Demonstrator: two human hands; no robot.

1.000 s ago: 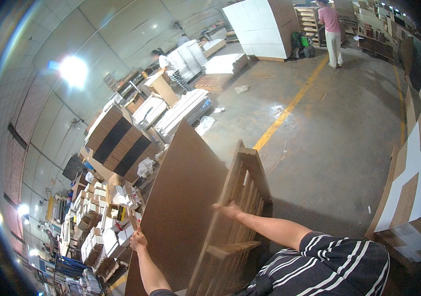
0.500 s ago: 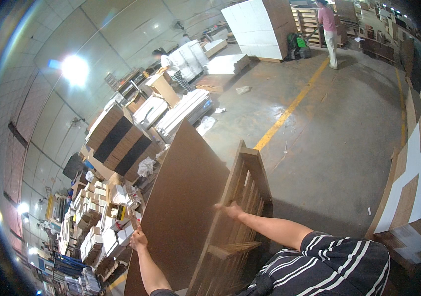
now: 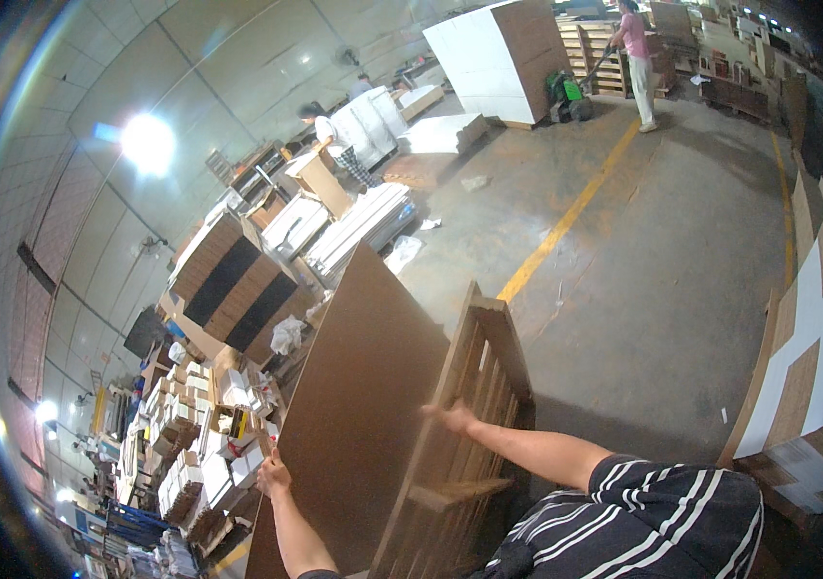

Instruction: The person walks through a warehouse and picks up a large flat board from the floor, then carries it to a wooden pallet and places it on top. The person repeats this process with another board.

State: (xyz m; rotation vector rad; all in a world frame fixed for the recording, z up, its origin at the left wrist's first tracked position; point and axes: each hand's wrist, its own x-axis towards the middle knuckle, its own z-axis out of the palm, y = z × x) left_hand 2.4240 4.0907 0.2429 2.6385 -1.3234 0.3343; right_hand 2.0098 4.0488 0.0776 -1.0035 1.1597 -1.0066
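A large brown board [image 3: 363, 376] leans upright in front of me, its smooth face toward my side. My left hand [image 3: 274, 474] is closed on the board's left edge. A slatted wooden pallet [image 3: 431, 461] stands tilted on edge at the board's right side. My right hand [image 3: 452, 418] reaches across the pallet's frame and is closed over its long edge beam, next to the board. The fingertips of the right hand are partly blurred. The lower ends of board and pallet run out of view.
Stacked boxes [image 3: 180, 429] and white panels [image 3: 358, 227] crowd the left. One person bends by the panels [image 3: 326, 135]; another in a pink top [image 3: 636, 58] stands at a green pallet truck [image 3: 568, 95]. A taped stack [image 3: 802, 367] stands at right, beyond a yellow floor line [image 3: 566, 224].
The person in pink and the green pallet truck have shifted slightly left, along with the tall white stack. My hands, the board and the pallet are almost unmoved.
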